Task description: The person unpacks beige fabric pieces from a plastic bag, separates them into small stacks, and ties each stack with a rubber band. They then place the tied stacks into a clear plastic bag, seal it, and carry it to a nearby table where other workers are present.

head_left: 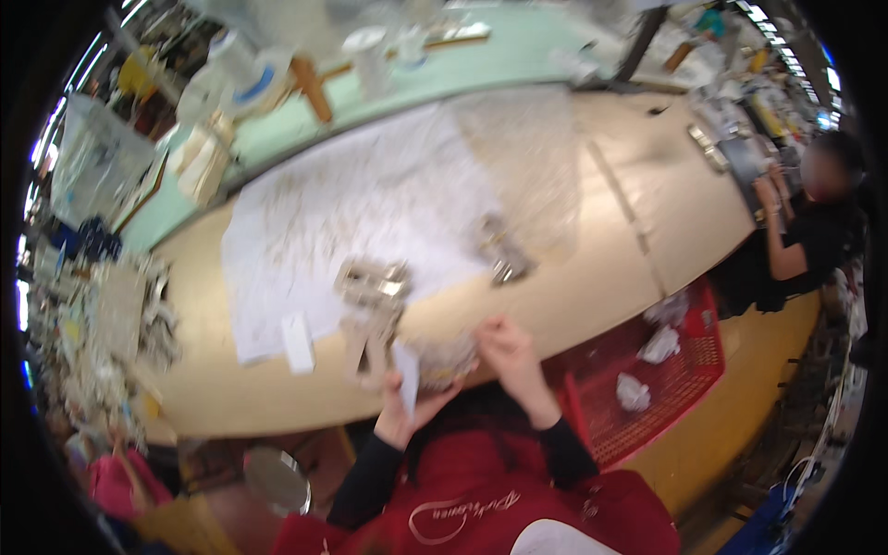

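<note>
While the left hand (398, 424) cups it at the near edge of the table (268, 402), the greyish-beige bundle (444, 359) looks crumpled, blurred — pale card (406, 372) along its left side. Left fingers curled beneath, thumb by card. Right hand (511, 351) just beside bundle's right end — fingertips bunched; cannot tell whether gripping.

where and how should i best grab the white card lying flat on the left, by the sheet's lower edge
Probably by its long edges near the closer end, from above on the near side. The white card lies flat, long and narrow, so a pinch should span its width; that end reaches past the white sheet onto the tan table, and nothing covers it.
</note>
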### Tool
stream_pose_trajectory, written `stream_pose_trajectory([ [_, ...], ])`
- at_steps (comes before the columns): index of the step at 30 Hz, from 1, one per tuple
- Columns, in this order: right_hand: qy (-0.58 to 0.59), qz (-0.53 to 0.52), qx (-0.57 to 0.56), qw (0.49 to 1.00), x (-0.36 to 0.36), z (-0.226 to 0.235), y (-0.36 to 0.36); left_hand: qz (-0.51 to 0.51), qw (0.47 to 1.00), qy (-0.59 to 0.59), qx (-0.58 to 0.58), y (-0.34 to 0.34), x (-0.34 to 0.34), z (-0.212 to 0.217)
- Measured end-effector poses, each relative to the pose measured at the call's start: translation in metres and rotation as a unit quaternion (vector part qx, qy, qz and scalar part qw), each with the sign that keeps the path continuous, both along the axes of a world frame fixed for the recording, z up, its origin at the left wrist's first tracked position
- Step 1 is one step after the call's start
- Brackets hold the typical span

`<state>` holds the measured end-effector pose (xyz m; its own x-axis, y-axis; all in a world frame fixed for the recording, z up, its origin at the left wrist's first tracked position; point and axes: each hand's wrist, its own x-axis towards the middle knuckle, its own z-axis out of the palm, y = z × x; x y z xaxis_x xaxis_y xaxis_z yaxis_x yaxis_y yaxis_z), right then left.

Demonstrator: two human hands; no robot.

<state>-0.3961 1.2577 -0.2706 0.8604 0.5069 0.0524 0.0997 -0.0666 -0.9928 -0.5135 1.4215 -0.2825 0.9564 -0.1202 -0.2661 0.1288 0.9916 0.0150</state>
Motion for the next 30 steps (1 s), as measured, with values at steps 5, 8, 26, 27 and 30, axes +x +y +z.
stream_pose_trajectory([
  [5,-0.012,-0.022,0.024,0.999,0.002,-0.005,0.009,-0.031,0.993,-0.008,0.117,0.002,0.01,0.002],
  [8,-0.004,-0.054,0.051,0.997,0.005,-0.004,0.012,0.021,0.996,0.01,0.086,0.002,0.017,0.001],
  [26,0.043,-0.108,0.067,0.991,0.001,0.004,-0.017,0.009,0.965,0.055,0.256,0.002,0.004,0.019],
  [27,0.101,-0.083,0.106,0.986,0.002,0.003,-0.018,0.008,0.967,0.043,0.251,0.002,0.004,0.017],
  [30,0.268,-0.026,0.243,0.932,0.007,0.0,-0.023,0.009,0.97,0.034,0.239,0.003,0.005,0.013],
])
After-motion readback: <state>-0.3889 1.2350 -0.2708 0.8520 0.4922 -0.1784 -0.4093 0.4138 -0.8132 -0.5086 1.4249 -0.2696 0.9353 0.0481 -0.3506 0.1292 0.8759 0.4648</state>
